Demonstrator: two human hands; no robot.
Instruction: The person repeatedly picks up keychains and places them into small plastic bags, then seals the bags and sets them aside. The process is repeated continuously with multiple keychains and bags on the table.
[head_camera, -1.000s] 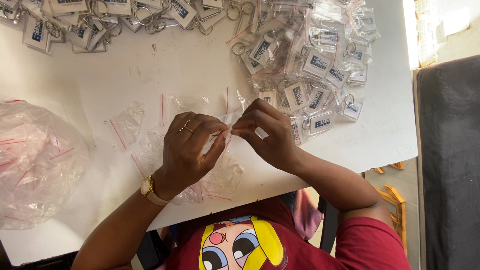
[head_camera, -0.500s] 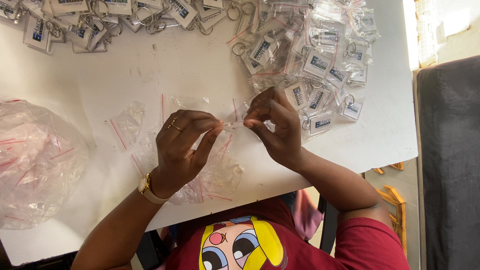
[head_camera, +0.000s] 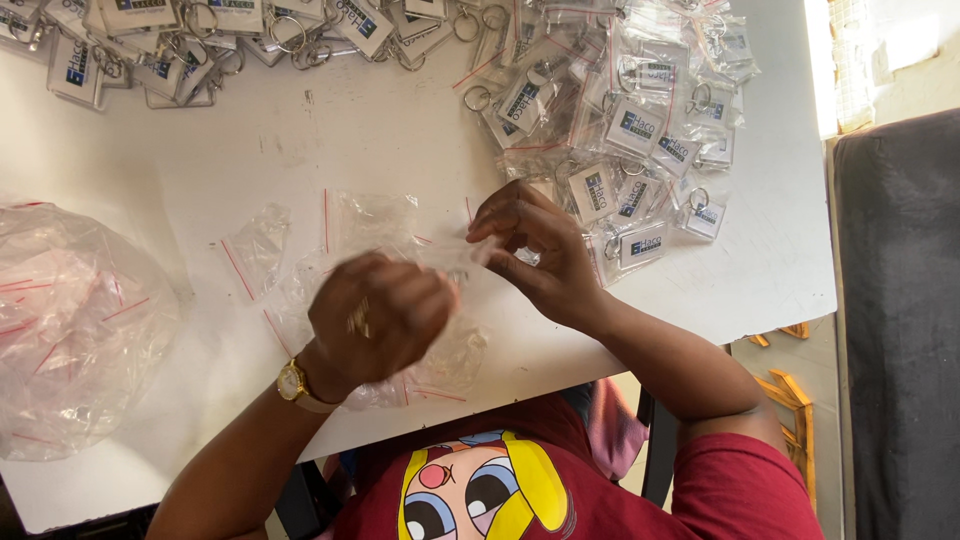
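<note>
A: Start at the hands. The right hand (head_camera: 535, 255) has its fingers pinched on a small clear bag (head_camera: 455, 252) with a keyring tag inside, held just above the desk (head_camera: 400, 130). The left hand (head_camera: 380, 315) is blurred and curled loosely over the near end of that same bag; I cannot tell whether it grips the bag or only brushes it.

B: And around them?

A: Under and left of the hands lie loose empty bags (head_camera: 260, 245) with red seal strips, scattered flat. To the far right sits the heap of bagged keyrings (head_camera: 640, 130), touching one another. Along the far edge runs a row of unbagged keyrings (head_camera: 150, 40). At the left, 1 large crumpled plastic sack (head_camera: 70, 320).

B: What could go wrong?

A: My guess is the tag could slide out of the bag's open end if the bag tips, since only 1 hand clearly has it. The thin film could also tear or crease at the seal if the 2 hands pull apart. An elbow near the desk edge might sweep empty bags off the near side.

B: Anything unclear?

A: The left fingertips are hidden by the back of that hand, the bag's mouth is lost in blur, and the far row is cut off by the frame.
</note>
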